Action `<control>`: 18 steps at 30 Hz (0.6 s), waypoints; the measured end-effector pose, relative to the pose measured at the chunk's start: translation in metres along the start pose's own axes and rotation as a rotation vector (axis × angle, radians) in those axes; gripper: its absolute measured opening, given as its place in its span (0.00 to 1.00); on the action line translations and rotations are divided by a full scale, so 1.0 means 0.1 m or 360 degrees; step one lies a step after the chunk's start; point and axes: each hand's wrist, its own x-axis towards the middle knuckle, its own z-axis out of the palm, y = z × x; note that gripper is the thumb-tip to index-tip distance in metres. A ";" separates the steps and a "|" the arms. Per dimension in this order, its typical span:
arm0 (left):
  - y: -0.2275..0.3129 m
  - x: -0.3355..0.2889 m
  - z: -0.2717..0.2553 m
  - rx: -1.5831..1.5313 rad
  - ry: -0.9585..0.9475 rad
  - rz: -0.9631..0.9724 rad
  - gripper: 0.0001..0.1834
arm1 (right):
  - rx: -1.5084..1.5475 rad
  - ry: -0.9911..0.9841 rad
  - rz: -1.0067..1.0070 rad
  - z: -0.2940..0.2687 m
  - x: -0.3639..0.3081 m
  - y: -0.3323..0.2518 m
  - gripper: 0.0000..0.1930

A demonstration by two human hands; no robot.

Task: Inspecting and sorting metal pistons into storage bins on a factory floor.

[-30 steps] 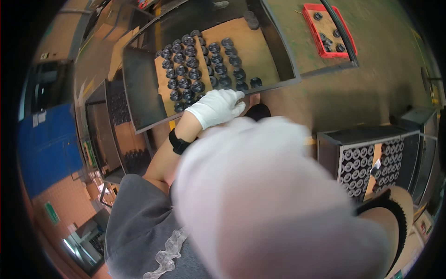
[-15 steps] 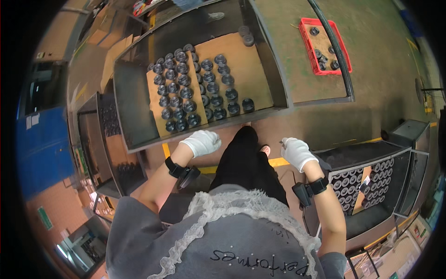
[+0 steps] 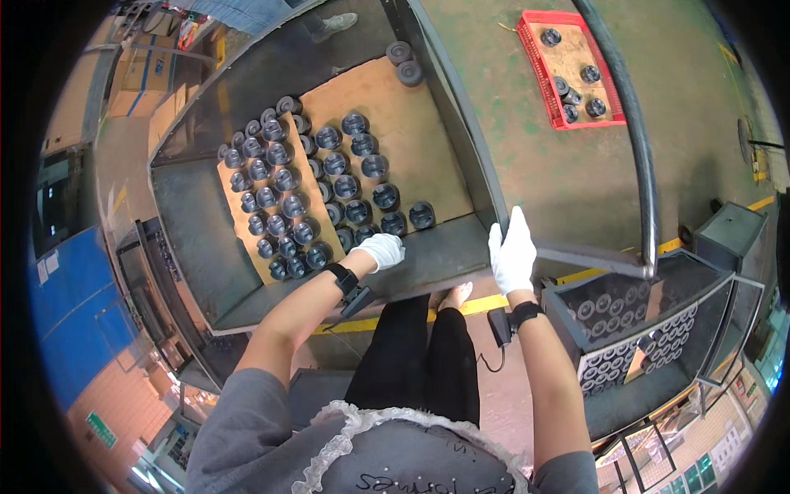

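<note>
My left hand [image 3: 383, 252], in a white glove, reaches over the near wall of a large grey metal bin [image 3: 448, 258]. Its fingers are curled, and I see nothing in them. Close beside it are dark round pistons [image 3: 393, 222], standing in rows on a brown cardboard sheet [image 3: 420, 132]. Another cardboard strip [image 3: 309, 185] lies among the rows to the left. At the bin's near right corner, my right hand [image 3: 513, 253], also gloved, is open, its fingers stretched and thumb apart. Whether its palm presses on the bin's edge I cannot tell.
A red crate [image 3: 535, 62] with several pistons sits on the floor at the far right. A dark metal bar [image 3: 638, 148] juts from the bin's right side. Another metal bin [image 3: 650, 403] with pistons stands at the lower right. A person's shoe [image 3: 336, 25] shows beyond the far wall.
I have come closer to the large bin. My left hand has moved from before its near wall to over it. My right hand has opened from a curled shape and reached its corner.
</note>
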 end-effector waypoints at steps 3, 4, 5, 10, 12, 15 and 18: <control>-0.21 0.59 0.13 0.0035 -0.0147 0.0162 0.22 | -0.0013 -0.0169 0.0182 0.06 0.06 0.01 0.28; -0.29 0.83 0.25 0.0096 -0.0240 0.0348 0.22 | -0.0078 -0.0196 0.0267 0.09 0.02 0.04 0.30; -0.42 1.15 0.39 0.0471 -0.0237 0.0830 0.18 | -0.0115 -0.0069 0.0111 0.15 -0.01 0.12 0.30; -0.80 2.77 1.13 -0.2450 -0.0683 0.0168 0.05 | -0.0170 -0.0058 0.0039 0.24 -0.02 0.07 0.28; -0.66 3.26 1.40 -0.0487 0.1187 0.1038 0.08 | -0.0241 -0.0050 -0.0058 0.27 -0.05 0.13 0.29; -0.60 4.17 1.52 -0.0966 0.0696 0.0361 0.12 | -0.0250 -0.0039 -0.0190 0.31 -0.04 0.09 0.31; -0.77 4.69 1.67 -0.0603 0.0806 0.0096 0.16 | -0.0095 -0.0093 -0.0124 0.34 -0.06 0.05 0.33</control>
